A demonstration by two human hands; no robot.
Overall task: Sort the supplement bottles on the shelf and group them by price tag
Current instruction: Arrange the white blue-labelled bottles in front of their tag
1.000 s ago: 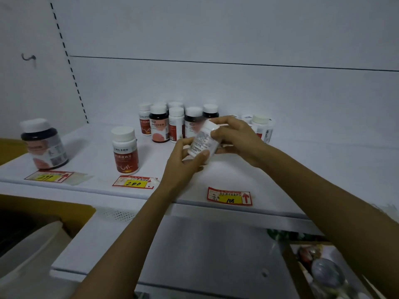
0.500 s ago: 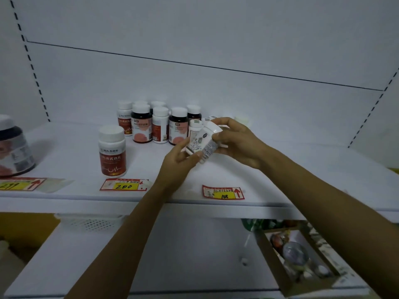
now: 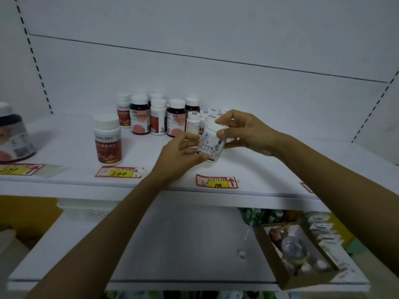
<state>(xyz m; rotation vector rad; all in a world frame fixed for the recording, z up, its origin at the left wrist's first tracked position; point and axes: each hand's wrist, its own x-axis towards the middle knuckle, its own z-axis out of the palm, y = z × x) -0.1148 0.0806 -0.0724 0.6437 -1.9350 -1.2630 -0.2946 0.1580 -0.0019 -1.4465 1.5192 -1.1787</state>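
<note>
Now left grip (image 3: pixel 181 152) and right grip (image 3: pixel 245 133) hold one white bottle (image 3: pixel 209 144) (Chinese label) near the 108 tag (image 3: pixel 217 181)

A dark jar (image 3: pixel 15 134) and its price tag (image 3: pixel 18 169) are cut off at the frame's left edge. The right hand (image 3: pixel 244 132) covers part of the cap of the white bottle (image 3: pixel 210 143) and some small bottles (image 3: pixel 212 111) behind it. At right, a forearm (image 3: pixel 323 169) hides most of a red tag (image 3: pixel 306 187). Lower right, the contents of a box (image 3: pixel 269 253) are blurred.

Looks like a shop to me: white retail shelf (image 3: pixel 64 182) w/ handwritten price tags (image 3: pixel 217 181) below supplement bottles (image 3: pixel 158 116).
</note>
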